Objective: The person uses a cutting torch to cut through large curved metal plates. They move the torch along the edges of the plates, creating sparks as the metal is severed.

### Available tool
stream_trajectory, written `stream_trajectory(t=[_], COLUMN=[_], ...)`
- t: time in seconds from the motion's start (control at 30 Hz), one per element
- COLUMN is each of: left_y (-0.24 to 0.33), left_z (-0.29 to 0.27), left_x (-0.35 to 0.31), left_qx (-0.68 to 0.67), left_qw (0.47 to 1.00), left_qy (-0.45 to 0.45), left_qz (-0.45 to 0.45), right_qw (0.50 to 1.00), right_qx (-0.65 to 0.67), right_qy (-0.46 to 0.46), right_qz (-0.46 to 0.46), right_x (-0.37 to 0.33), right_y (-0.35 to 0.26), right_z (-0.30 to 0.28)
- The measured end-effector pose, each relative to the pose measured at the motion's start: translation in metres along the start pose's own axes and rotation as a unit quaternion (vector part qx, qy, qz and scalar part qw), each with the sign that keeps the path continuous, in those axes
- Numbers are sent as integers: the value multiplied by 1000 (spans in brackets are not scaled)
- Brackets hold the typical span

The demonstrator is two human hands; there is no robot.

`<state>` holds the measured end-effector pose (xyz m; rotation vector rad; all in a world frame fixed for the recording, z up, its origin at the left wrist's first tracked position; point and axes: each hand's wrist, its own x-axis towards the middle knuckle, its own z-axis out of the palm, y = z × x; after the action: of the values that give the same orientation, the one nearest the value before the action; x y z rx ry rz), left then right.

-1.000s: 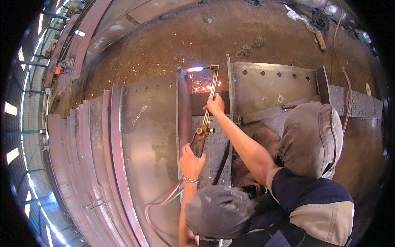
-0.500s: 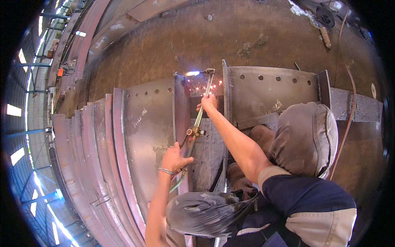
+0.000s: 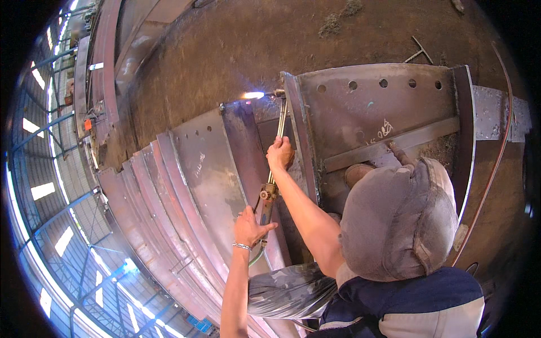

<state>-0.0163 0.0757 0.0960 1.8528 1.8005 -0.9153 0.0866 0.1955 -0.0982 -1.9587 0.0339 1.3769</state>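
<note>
A brass-coloured cutting torch [image 3: 267, 193] runs up between two steel beams. My right hand [image 3: 280, 153] is closed round its long tubes, below the torch head. My left hand [image 3: 252, 228] grips the handle lower down, beneath the valve knobs, with its thumb across it. A bright flame [image 3: 253, 96] shoots leftward from the torch head, just above the far end of the left beam's flange [image 3: 239, 121]. The torch head sits close to the upper left corner of the right beam [image 3: 344, 121], which has a row of holes. The left hand's fingertips are partly hidden.
Several more steel beams [image 3: 149, 186] lie side by side on the left. My bent knee [image 3: 394, 225] rises over the right beam. A reddish hose [image 3: 496, 163] runs along the right, and a T-shaped metal rod [image 3: 420, 52] lies on the brown floor beyond.
The view has shifted and turned. The sparks beneath the torch head are gone, while the flame still burns. Both hands keep their hold, and the head appears nearer the right beam.
</note>
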Motion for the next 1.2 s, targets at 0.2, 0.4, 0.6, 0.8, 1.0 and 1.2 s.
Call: stream_trajectory(t=[0.2, 0.4, 0.6, 0.8, 1.0, 1.2], left_y=[11, 19, 17, 5, 3, 11], left_z=[24, 49, 60, 75, 75, 77], left_x=[4, 12, 10, 11, 13, 11], left_qx=[-17, -109, -132, -121, -139, -86], left_qw=[996, 987, 985, 983, 978, 984], left_qy=[89, 105, 97, 120, 135, 129], left_qz=[2, -51, -55, -66, -78, -84], right_qw=[1000, 993, 980, 972, 974, 962], right_qx=[27, 47, 13, 5, 31, 48], right_qy=[4, -105, -199, -233, -225, -268], right_qz=[-1, 33, -13, -19, 3, -8], right_x=[20, 43, 28, 18, 25, 30], right_y=[5, 0, -17, -21, -14, -4], right_z=[-5, -13, -28, -28, -19, -18])
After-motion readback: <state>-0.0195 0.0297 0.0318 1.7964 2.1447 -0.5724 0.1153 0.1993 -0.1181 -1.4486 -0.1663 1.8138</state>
